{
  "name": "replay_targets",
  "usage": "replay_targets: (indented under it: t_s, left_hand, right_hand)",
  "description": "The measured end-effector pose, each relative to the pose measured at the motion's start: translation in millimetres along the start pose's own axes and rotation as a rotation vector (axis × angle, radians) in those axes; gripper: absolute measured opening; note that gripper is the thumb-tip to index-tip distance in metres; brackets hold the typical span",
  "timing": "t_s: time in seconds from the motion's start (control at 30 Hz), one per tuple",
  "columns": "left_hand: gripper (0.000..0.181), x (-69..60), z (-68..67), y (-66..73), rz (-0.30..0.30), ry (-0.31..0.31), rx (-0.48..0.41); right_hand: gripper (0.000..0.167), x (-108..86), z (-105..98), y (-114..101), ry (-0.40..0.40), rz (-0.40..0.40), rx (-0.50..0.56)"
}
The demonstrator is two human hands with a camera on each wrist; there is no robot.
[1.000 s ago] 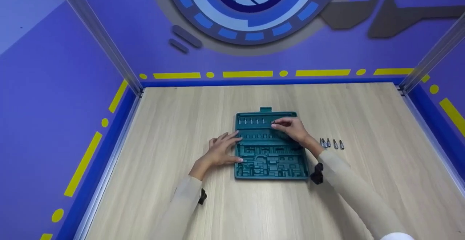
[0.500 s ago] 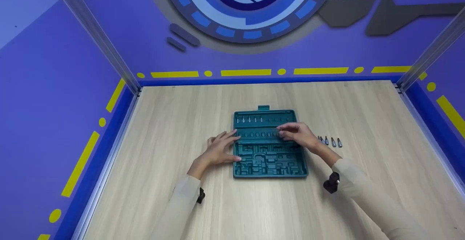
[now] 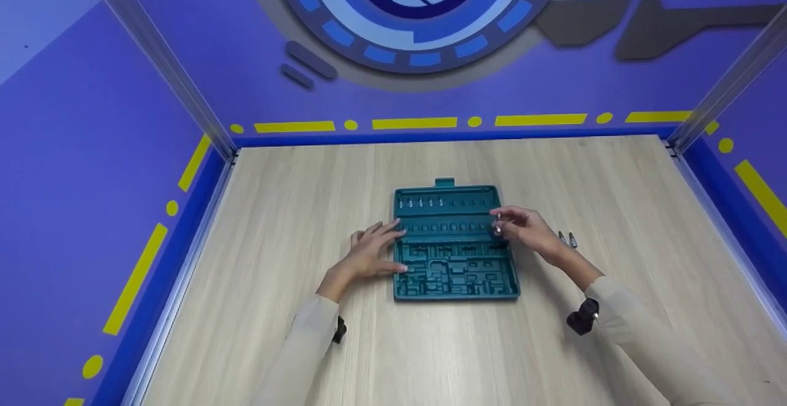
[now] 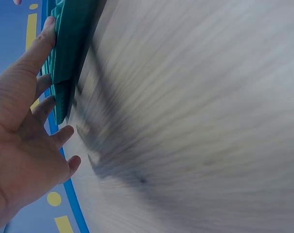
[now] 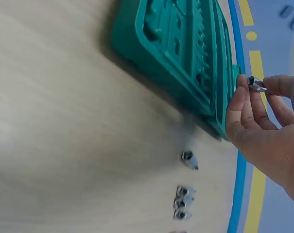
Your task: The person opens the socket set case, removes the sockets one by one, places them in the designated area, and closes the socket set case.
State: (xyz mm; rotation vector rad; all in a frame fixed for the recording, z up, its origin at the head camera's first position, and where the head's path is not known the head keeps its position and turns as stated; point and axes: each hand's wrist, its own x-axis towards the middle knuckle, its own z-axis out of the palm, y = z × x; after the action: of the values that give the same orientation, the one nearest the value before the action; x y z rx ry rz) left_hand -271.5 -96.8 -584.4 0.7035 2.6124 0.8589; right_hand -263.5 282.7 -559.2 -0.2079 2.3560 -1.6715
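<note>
A green tool case (image 3: 456,293) lies unfolded, its moulded slots facing up. Several silver socket bits (image 3: 420,202) stand in a row at the left of its top strip. My left hand (image 3: 369,253) rests on the case's left edge, fingers spread, its thumb (image 4: 45,39) touching the side. Above the right edge of the case, my right hand (image 3: 530,234) pinches one socket bit (image 5: 256,84) between thumb and fingertips, its hollow end showing in the right wrist view. More loose socket bits (image 5: 189,159) lie on the table right of the case; my right hand partly hides them in the head view.
The wooden table (image 3: 295,197) is bounded by a blue back wall (image 3: 369,104) and side panels with metal corner posts (image 3: 166,61). The case's latch tab (image 3: 444,182) sticks out at its far edge.
My right hand has moved right and slightly nearer, from the case's top strip to its right edge, with the socket bit in its fingers. My left hand has stayed on the case.
</note>
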Motion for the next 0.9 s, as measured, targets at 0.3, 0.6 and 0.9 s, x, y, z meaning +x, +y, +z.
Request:
replay_targets:
  t_s: [0.3, 0.6, 0.9]
  left_hand:
    - [0.081, 0.9, -3.6, 0.4, 0.010, -0.012, 0.017]
    - [0.083, 0.9, -2.8, 1.2, 0.006, -0.022, 0.042]
    - [0.083, -0.1, -2.4, 0.9, 0.012, -0.013, 0.025]
  right_hand:
    - [0.043, -18.4, -20.6, 4.3, 0.026, -0.011, -0.002]
    - [0.050, -32.7, -47.5, 12.4, 0.033, 0.018, 0.043]
    - [0.044, -43.5, -74.5, 15.5, 0.083, 0.009, -0.019]
